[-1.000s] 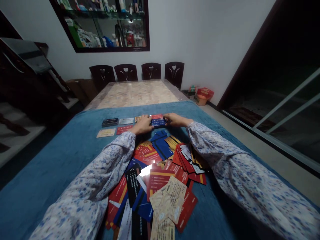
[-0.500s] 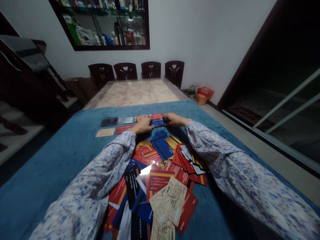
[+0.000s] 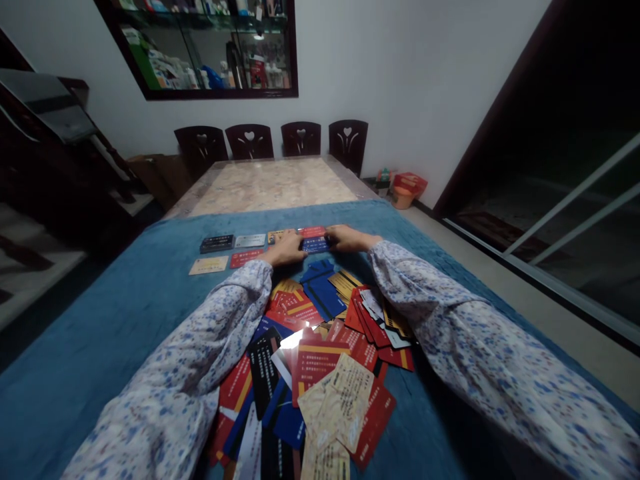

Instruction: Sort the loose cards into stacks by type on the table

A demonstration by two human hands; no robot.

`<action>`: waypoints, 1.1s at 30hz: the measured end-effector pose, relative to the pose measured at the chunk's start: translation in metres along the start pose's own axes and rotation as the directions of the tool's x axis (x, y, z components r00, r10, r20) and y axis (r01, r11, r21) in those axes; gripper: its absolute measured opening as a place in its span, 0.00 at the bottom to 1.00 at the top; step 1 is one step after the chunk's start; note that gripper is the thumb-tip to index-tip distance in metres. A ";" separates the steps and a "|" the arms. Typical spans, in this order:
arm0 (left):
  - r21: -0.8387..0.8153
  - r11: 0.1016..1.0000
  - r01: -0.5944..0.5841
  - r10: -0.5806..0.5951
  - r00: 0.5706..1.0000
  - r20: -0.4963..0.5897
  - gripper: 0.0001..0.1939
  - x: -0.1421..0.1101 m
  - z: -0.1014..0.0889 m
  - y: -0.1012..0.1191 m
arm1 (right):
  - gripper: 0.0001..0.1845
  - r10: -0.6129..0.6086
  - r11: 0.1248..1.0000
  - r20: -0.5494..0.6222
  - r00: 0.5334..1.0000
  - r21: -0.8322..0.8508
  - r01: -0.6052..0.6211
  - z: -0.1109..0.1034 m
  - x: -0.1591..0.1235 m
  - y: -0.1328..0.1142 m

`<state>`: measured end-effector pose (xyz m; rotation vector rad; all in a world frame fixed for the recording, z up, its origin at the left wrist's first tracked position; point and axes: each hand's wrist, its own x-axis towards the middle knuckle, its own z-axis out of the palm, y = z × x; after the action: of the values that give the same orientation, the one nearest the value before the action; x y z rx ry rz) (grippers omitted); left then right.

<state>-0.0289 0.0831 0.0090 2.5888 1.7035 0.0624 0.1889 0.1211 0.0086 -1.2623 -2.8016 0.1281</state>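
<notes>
Both hands are at the far end of the card pile, with a blue card (image 3: 315, 245) between them. My left hand (image 3: 286, 249) grips its left end, fingers bent around the edge. At its right end, my right hand (image 3: 351, 239) pinches the other edge. Just behind the blue card lies a red card (image 3: 313, 231). To the left are a black card stack (image 3: 217, 244), a silver card (image 3: 250, 241) and a yellow card (image 3: 274, 237) partly behind my left hand. In front of those lie a beige card (image 3: 209, 265) and another red card (image 3: 243, 259).
A loose heap of red, blue, black and beige cards (image 3: 340, 393) spreads between my forearms on a blue cloth (image 3: 125, 313). Beyond the cloth is the bare stone tabletop (image 3: 280, 180). Dark chairs (image 3: 250, 143) stand at the far end, with an orange bucket (image 3: 402, 197) on the floor.
The hands keep their hold on the blue card with barely any movement. The cards lie as before; the view has shifted very slightly.
</notes>
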 end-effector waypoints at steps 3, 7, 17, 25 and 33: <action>0.001 1.000 -0.004 0.004 1.000 -0.005 0.22 0.000 0.000 0.000 | 0.20 -0.007 1.000 -0.001 1.000 -0.006 0.007 0.000 -0.001 0.001; 0.006 1.000 -0.017 0.017 1.000 -0.011 0.20 0.000 0.000 0.000 | 0.18 -0.032 0.999 -0.019 0.999 -0.004 0.032 0.001 -0.003 0.003; 0.036 0.999 -0.041 0.041 0.999 -0.009 0.20 -0.004 -0.004 0.004 | 0.18 -0.055 0.997 -0.044 0.998 -0.058 0.052 0.001 -0.008 -0.002; 0.063 0.998 -0.020 0.020 1.000 -0.005 0.20 -0.007 -0.005 0.008 | 0.20 -0.064 0.997 -0.041 0.997 -0.053 0.062 0.001 -0.008 -0.003; 0.072 0.996 -0.057 0.062 0.996 -0.064 0.17 -0.015 -0.006 0.009 | 0.20 -0.055 0.998 -0.055 0.997 -0.037 0.053 -0.003 -0.011 -0.005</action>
<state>-0.0271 0.0657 0.0153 2.7178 1.6786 0.0937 0.1921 0.1097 0.0116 -1.1768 -2.7987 0.0398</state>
